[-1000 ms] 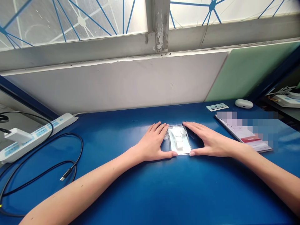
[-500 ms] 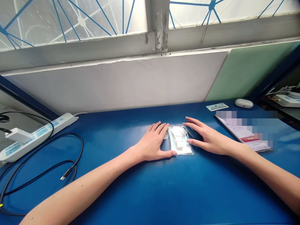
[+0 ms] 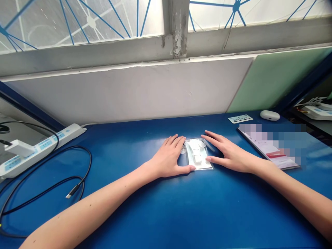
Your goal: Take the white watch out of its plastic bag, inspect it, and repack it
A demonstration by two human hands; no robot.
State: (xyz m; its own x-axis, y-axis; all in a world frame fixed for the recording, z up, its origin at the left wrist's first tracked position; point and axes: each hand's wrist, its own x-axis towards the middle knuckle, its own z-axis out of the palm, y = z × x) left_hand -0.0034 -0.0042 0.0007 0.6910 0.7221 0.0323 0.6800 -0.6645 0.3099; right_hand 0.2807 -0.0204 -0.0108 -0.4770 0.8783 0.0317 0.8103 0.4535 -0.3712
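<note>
A clear plastic packet [image 3: 193, 164] lies flat on the blue table [image 3: 166, 207], with a pale card and a white object [image 3: 198, 152] inside; what the object is, I cannot make out. My left hand [image 3: 169, 155] rests flat at the packet's left edge, fingers stretched out and thumb touching its lower part. Partly under those fingers shows a small round clear piece [image 3: 183, 149]. At the packet's right side is my right hand [image 3: 227, 152], fingers apart, its thumb and fingertips by the edge. Both hands are open.
On the left lie a white power strip [image 3: 46, 147] with a plugged-in white adapter [image 3: 19, 150] and a looped black cable [image 3: 88, 162]. To the right are a tablet-like flat thing [image 3: 275, 152], partly pixelated, a printed card [image 3: 240, 119] and a white oval case [image 3: 269, 115].
Almost nothing differs. My right hand's fingertips have shifted very slightly left, and the whole view has moved a little. The packet stays between my hands.
</note>
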